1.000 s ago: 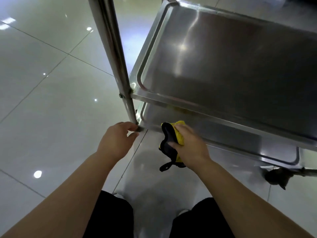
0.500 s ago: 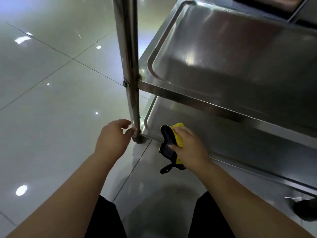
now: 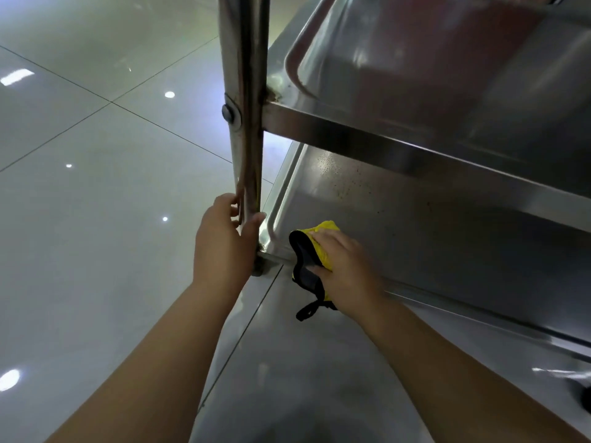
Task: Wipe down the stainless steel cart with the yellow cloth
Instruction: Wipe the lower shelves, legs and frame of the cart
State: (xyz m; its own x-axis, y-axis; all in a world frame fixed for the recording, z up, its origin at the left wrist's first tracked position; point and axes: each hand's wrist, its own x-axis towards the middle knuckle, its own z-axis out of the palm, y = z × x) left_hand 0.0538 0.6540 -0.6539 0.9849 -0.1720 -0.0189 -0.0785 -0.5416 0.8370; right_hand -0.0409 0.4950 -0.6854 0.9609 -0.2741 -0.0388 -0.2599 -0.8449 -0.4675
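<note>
Single head cam, wide-angle, looked forward and steeply down, close in on the cart's [image 3: 415, 148] near-left corner post [image 3: 244, 91]; lower shelf [image 3: 399, 219] and tiled floor [image 3: 80, 219] filled the rest.

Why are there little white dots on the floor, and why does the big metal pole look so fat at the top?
Head view: the white dots are ceiling lights reflecting in the shiny floor; the pole looks fat because it is close to the wide-angle camera; the lower shelf lies dim in the shade of the upper shelf; the yellow cloth shows sharply.
</note>
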